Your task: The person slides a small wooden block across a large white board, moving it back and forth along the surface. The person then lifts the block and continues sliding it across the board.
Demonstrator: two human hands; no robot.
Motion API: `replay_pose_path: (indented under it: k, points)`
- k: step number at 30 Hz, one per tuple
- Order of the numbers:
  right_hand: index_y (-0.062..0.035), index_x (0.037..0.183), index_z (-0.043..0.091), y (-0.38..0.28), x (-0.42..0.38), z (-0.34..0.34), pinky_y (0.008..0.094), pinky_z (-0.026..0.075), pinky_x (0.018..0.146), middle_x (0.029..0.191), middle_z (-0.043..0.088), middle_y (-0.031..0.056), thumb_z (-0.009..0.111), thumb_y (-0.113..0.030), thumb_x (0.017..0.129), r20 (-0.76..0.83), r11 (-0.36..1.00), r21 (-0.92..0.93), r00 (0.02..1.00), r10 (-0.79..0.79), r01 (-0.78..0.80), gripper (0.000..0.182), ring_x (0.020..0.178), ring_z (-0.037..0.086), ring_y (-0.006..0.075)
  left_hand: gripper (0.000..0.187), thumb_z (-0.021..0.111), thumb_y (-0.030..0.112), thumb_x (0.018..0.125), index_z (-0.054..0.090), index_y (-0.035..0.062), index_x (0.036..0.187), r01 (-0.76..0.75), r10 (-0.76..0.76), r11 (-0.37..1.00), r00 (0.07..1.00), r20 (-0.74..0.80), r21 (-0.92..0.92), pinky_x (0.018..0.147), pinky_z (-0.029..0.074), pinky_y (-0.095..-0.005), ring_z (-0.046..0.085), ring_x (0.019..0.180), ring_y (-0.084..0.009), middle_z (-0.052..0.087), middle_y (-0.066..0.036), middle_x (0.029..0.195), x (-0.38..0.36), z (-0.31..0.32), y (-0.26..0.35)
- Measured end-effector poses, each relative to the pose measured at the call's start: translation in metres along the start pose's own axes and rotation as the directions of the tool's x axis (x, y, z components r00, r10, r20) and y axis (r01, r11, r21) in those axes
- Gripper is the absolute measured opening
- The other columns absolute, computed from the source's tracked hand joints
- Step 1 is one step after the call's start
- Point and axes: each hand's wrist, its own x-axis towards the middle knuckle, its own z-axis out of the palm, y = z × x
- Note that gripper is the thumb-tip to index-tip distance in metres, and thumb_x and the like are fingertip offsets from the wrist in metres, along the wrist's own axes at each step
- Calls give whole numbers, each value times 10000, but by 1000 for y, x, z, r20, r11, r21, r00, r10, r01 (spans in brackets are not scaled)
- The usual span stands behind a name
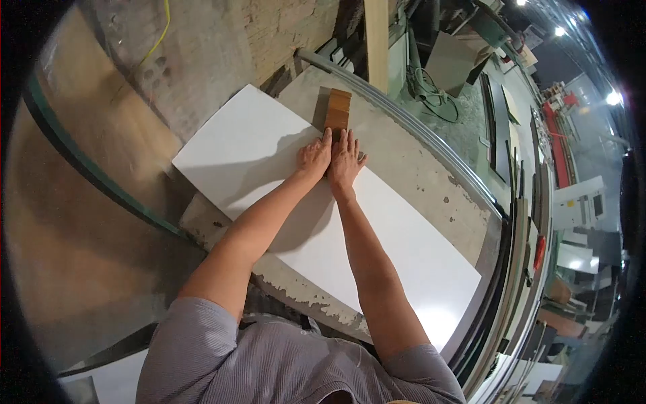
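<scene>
A long white panel [397,242] lies at a slant on a worn, flaking grey surface. A brown wooden block [338,108] with a glossy face reaches across the panel's far edge. My left hand [314,159] is closed against the block's left side, its index finger stretched along it and its other fingers bent over the panel. Right beside it, my right hand [346,160] lies flat on the block's near end, fingers extended and slightly spread. The hands cover the block's near part, so its contact with the panel is hidden.
Metal tubes [404,124] run along the far edge of the grey surface [431,182]. A dark green curved edge [87,165] is at left. A green hose [431,94] lies on the floor beyond. Long strips [518,269] are stacked at right.
</scene>
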Motion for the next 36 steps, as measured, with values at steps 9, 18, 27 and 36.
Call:
replay_pose_path:
  k: [9,18,27,36]
  points:
    - [-167,1386,304,5,-30,-15,609,114,1040,1446,281,92,407,-286,918,-13,996,-79,999,30,-31,495,1343,225,311,478,376,233,914,296,98,1366,-59,58,997,998,-9,-48,776,485,-469,591,959,-362,566,-221,1089,-34,-4,11]
    - [-177,1350,355,19,-120,-37,614,130,1025,1414,316,105,437,-279,895,-84,986,-86,987,138,-146,473,1318,257,319,436,390,226,908,359,110,1327,-218,209,976,960,-187,-29,768,462,-464,563,919,-335,538,-182,1041,-113,27,18]
    - [-151,1295,431,38,-235,-80,576,198,1017,1369,386,108,476,-282,875,-254,911,-117,899,358,-396,442,1293,307,315,489,409,324,919,347,90,1343,-429,423,901,902,-82,-67,802,421,-476,551,928,-334,527,-196,1067,-213,31,52]
    - [-130,1296,438,95,-353,-131,574,159,1043,1366,401,88,454,-290,873,-424,726,-61,676,603,-685,453,1306,298,294,454,433,330,907,424,61,1272,-745,751,653,660,-9,-138,742,448,-463,569,884,-318,550,-162,948,-304,49,132]
